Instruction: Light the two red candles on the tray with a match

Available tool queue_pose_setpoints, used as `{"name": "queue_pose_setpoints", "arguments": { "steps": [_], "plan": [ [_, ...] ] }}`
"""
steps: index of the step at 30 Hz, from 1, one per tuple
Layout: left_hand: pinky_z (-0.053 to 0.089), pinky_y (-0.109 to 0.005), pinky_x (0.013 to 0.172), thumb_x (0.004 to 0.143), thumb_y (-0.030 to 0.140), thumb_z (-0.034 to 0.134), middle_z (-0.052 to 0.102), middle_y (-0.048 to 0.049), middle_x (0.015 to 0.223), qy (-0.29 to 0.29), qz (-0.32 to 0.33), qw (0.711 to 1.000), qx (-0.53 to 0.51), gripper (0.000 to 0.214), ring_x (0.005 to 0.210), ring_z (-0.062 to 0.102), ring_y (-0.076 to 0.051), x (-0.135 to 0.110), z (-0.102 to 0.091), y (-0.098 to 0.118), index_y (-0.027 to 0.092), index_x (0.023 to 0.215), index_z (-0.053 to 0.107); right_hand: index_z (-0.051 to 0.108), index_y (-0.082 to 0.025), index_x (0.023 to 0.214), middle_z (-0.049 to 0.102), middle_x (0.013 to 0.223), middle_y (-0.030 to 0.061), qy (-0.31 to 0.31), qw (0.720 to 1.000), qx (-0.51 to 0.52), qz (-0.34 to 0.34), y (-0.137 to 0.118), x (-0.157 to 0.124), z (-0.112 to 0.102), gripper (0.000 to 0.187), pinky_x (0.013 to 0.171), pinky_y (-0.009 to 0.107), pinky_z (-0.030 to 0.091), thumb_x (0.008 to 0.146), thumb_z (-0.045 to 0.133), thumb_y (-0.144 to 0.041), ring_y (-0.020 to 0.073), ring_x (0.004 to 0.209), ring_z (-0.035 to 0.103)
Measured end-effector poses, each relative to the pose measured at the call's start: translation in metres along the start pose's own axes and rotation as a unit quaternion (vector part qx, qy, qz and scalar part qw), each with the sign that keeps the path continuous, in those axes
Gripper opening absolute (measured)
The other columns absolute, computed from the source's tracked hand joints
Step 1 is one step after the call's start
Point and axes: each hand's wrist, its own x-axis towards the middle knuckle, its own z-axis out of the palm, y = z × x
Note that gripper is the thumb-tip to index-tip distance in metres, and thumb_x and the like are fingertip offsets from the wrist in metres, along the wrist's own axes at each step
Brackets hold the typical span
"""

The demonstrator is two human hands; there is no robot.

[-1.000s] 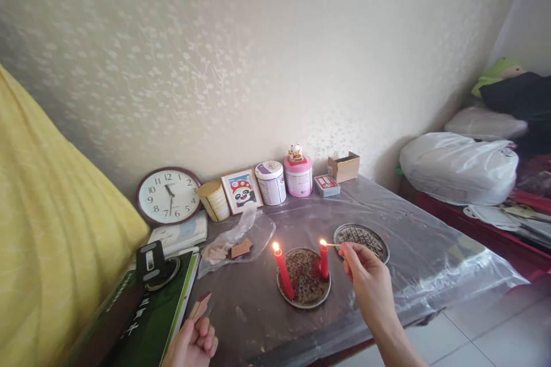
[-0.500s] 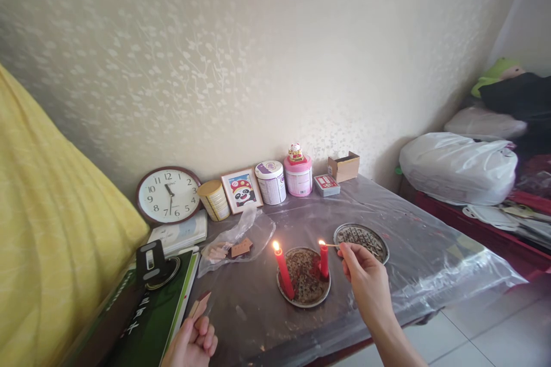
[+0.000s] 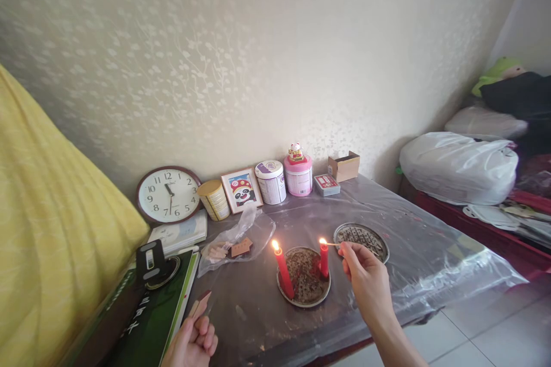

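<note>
Between its thumb and fingertips my right hand [image 3: 365, 275] pinches a thin wooden match [image 3: 333, 244]. The match tip meets the flame at the top of the right red candle [image 3: 323, 261]. To the left, a taller red candle [image 3: 284, 276] burns and leans a little. Both candles stand on a round, stained metal tray [image 3: 306, 301]. Low at the left, my left hand [image 3: 191, 341] is closed round a small flat brown match striker [image 3: 200, 305], which sticks up past the fingers.
A plastic bag [image 3: 253, 219] with brown pieces lies behind the left hand. A second round metal tray [image 3: 361, 235] sits at right. Along the wall stand a clock [image 3: 169, 195], a picture frame [image 3: 241, 190], cans [image 3: 270, 182] and a cardboard box [image 3: 344, 167]. Green book [image 3: 163, 309] at left.
The flame at the right candle has shifted slightly, and the match tip now sits a touch farther right. Both hands stay almost still.
</note>
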Motion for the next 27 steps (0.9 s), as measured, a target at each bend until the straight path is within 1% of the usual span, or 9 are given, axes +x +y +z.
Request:
{"name": "queue_pose_setpoints", "arguments": {
  "steps": [4,9,14,18,20,22,24,25,27],
  "plan": [
    [0.035,-0.023,0.039,0.05,0.044,0.084,0.047,0.0038,0.054,0.0,0.011,1.0,-0.005,0.05,0.045,0.038,-0.01,-0.003,0.0,0.0,0.016,0.088,0.071,0.061,-0.017,0.075,0.045,0.052,-0.0047,0.001,1.0,-0.009,-0.001,0.0,0.0,0.0,0.037,0.045,0.021,0.027,0.08,0.059,-0.053,0.0098,0.049,0.036],
    [0.035,-0.022,0.039,0.049,0.044,0.085,0.047,0.0037,0.054,0.002,0.015,1.0,-0.002,0.046,0.046,0.038,-0.01,-0.009,0.007,0.002,0.016,0.083,0.071,0.062,-0.017,0.077,0.046,0.053,-0.0047,0.01,1.0,-0.018,0.003,-0.002,0.001,0.0,0.036,0.044,0.021,0.027,0.08,0.059,-0.053,0.0099,0.048,0.036],
    [0.036,-0.022,0.039,0.051,0.044,0.085,0.047,0.004,0.054,-0.001,0.02,1.0,0.002,0.046,0.046,0.038,-0.01,-0.009,0.009,0.002,0.017,0.087,0.072,0.062,-0.017,0.077,0.046,0.054,-0.0047,0.015,1.0,-0.024,0.002,-0.004,0.002,-0.002,0.036,0.044,0.022,0.027,0.081,0.058,-0.053,0.0099,0.048,0.036],
    [0.036,-0.023,0.039,0.048,0.044,0.086,0.047,0.0031,0.053,-0.004,0.007,1.0,-0.004,0.036,0.046,0.038,-0.01,-0.007,0.006,0.002,0.017,0.062,0.065,0.062,-0.017,0.076,0.046,0.053,-0.0047,0.021,0.999,-0.025,-0.002,-0.003,0.002,-0.002,0.036,0.046,0.022,0.029,0.082,0.058,-0.052,0.0104,0.05,0.038],
    [0.036,-0.023,0.039,0.049,0.044,0.086,0.047,0.0033,0.053,-0.003,0.006,1.0,-0.003,0.037,0.046,0.038,-0.01,-0.007,0.006,0.002,0.017,0.066,0.067,0.062,-0.017,0.075,0.046,0.054,-0.0046,0.027,0.999,-0.024,-0.003,-0.001,0.003,-0.002,0.036,0.047,0.022,0.03,0.082,0.058,-0.052,0.0105,0.051,0.039],
    [0.036,-0.023,0.039,0.05,0.045,0.085,0.047,0.0038,0.053,0.0,0.01,1.0,0.001,0.044,0.046,0.038,-0.01,-0.008,0.007,0.002,0.018,0.081,0.071,0.062,-0.017,0.075,0.047,0.053,-0.0046,0.031,0.999,-0.016,-0.002,-0.001,0.003,-0.003,0.035,0.047,0.021,0.03,0.081,0.06,-0.051,0.0101,0.051,0.039],
    [0.036,-0.023,0.04,0.05,0.045,0.085,0.047,0.0039,0.053,0.002,0.01,1.0,0.004,0.05,0.046,0.038,-0.01,-0.009,0.008,0.003,0.017,0.089,0.072,0.063,-0.016,0.074,0.046,0.052,-0.0048,0.037,0.999,0.009,-0.003,-0.007,0.004,-0.006,0.034,0.047,0.021,0.03,0.08,0.062,-0.05,0.0095,0.05,0.038],
    [0.036,-0.023,0.04,0.049,0.046,0.085,0.047,0.0038,0.053,0.004,0.007,1.0,0.006,0.051,0.046,0.038,-0.01,-0.009,0.008,0.003,0.017,0.088,0.072,0.063,-0.016,0.074,0.046,0.051,-0.005,0.04,0.999,0.034,-0.008,-0.013,0.005,-0.009,0.032,0.046,0.02,0.03,0.079,0.064,-0.048,0.009,0.05,0.038],
    [0.036,-0.022,0.04,0.047,0.046,0.086,0.048,0.0036,0.053,0.01,0.003,1.0,0.007,0.051,0.046,0.038,-0.01,-0.008,0.008,0.004,0.016,0.086,0.072,0.062,-0.017,0.072,0.047,0.053,-0.0052,0.038,0.992,0.121,-0.023,-0.028,0.008,-0.02,0.028,0.045,0.019,0.03,0.076,0.069,-0.044,0.0076,0.048,0.037]
  ]
}}
